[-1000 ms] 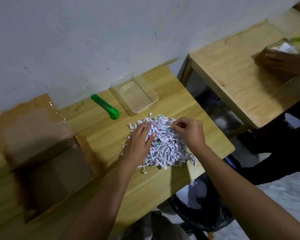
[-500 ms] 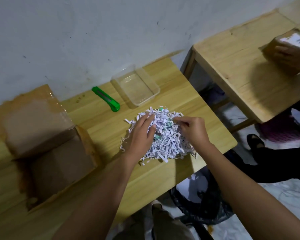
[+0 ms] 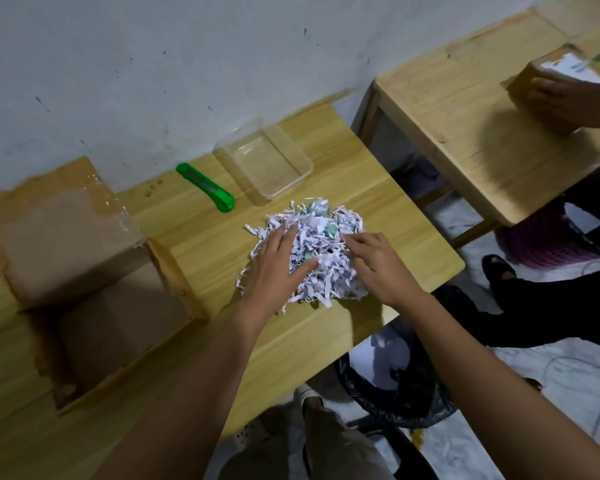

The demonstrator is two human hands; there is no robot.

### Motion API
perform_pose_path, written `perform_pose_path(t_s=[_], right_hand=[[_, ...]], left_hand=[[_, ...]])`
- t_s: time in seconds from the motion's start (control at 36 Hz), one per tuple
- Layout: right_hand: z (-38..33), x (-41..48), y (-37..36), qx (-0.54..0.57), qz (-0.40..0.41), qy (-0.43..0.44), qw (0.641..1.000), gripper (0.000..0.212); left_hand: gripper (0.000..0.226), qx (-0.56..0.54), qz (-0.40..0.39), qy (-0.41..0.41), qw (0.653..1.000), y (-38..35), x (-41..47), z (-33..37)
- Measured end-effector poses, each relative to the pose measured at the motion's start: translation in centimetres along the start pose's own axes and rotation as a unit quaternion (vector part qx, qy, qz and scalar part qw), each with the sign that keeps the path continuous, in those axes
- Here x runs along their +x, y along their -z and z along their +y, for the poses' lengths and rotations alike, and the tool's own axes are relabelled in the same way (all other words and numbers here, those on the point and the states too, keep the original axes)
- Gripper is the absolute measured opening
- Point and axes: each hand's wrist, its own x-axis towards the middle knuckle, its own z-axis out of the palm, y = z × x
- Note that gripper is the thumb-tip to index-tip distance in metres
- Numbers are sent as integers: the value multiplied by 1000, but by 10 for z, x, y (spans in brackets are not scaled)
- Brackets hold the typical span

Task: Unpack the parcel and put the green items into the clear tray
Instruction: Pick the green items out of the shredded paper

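A heap of white shredded paper (image 3: pixel 321 282) lies on the wooden table (image 3: pixel 291 341). Small green items (image 3: pixel 331 230) poke out of its far side and middle. My left hand (image 3: pixel 278 268) lies flat on the heap's left side, fingers spread. My right hand (image 3: pixel 374 261) rests on the right side, fingers curled into the shreds; I cannot see anything gripped. The clear tray (image 3: pixel 267 164) stands empty just beyond the heap, near the wall. The opened cardboard parcel (image 3: pixel 94 282) sits at the left, flaps up.
A green utility knife (image 3: pixel 207 188) lies between parcel and tray. A black bin bag (image 3: pixel 395 386) hangs below the table's right edge. At a second table (image 3: pixel 465 133) on the right, another person's hand (image 3: pixel 565 98) holds a box.
Both hands stayed on the heap, shifting slightly as they spread the shreds. More green pieces show at the far side now. The view has tilted a little.
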Motion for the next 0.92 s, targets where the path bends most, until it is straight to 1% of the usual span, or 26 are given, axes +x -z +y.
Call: perform_pose_path(t_s=[0.08, 0.14, 0.17, 0.22, 0.25, 0.31, 0.39, 0.44, 0.53, 0.61, 0.67, 0.72, 0.78, 0.81, 0.83, 0.86, 0.92], right_hand=[[3, -11, 4, -19, -32, -43, 998, 69], [4, -15, 7, -43, -39, -60, 996, 85], [3, -16, 8, -46, -38, -65, 996, 87], [-1, -16, 10, -20, -13, -68, 997, 77], [-4, -15, 9, -3, 4, -61, 998, 72], [-13, -11, 4, 16, 30, -36, 999, 67], [-21, 1, -11, -9, 15, 1, 1000, 66], [-17, 5, -19, -13, -4, -8, 1000, 65], [0, 0, -15, 25, 3, -59, 998, 61], [13, -6, -2, 54, 22, -75, 995, 58], [14, -6, 5, 59, 53, -68, 995, 52], [10, 1, 9, 56, 102, -61, 991, 43], [3, 12, 10, 38, 146, -46, 988, 33], [-2, 20, 9, 39, 159, -38, 986, 28], [-7, 28, 9, 46, 165, -32, 985, 25], [-11, 37, 8, 60, 161, -27, 985, 22], [-18, 54, 5, 84, 123, -19, 989, 23]], left_hand=[[72, -17, 5, 14, 1000, 3, -4, -3], [69, -19, 13, 26, 999, 6, -8, -5], [69, -22, 20, 34, 999, 8, -9, -5], [70, -30, 39, 40, 998, 11, -12, -6], [70, -27, 52, 29, 998, 12, -13, -6], [68, 0, 64, -19, 998, 13, -13, -6], [60, 43, 7, -74, 996, 9, -7, -7], [56, 58, -27, -71, 995, 7, -3, -11], [54, 66, -26, -31, 997, 12, -4, -20], [51, 60, 18, -9, 998, 21, -10, -26], [49, 36, 77, 0, 996, 26, -14, -24], [45, 13, 136, 5, 991, 30, -15, -13], [42, 13, 174, -15, 984, 32, -9, 3], [41, 10, 176, -36, 984, 32, -3, 11], [41, 2, 164, -65, 984, 32, 5, 17], [41, -5, 135, -94, 986, 29, 15, 22], [41, 15, 49, -128, 990, 21, 34, 23]])
